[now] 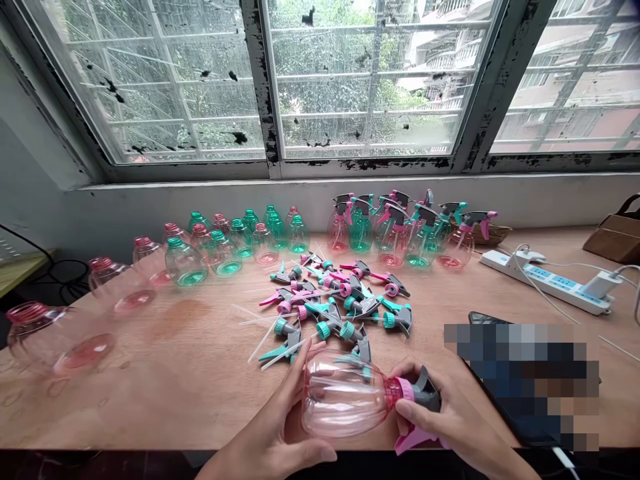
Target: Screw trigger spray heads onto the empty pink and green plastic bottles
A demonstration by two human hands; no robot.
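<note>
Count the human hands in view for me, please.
2: the left hand is cupped around the base end of the clear pink bottle, and the right hand grips its spray head. Neither is hidden.

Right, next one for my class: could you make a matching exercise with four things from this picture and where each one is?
Things
1. Power strip
2. Loose spray heads
3. Pink bottle fitted with a spray head
4. Bottles without spray heads

Places
A. Sideways, between the left hand and right hand
B. Standing on the left half of the table
C. On the table's right side
D. Piled mid-table

Pairs: 1-C, 2-D, 3-A, 4-B
</note>
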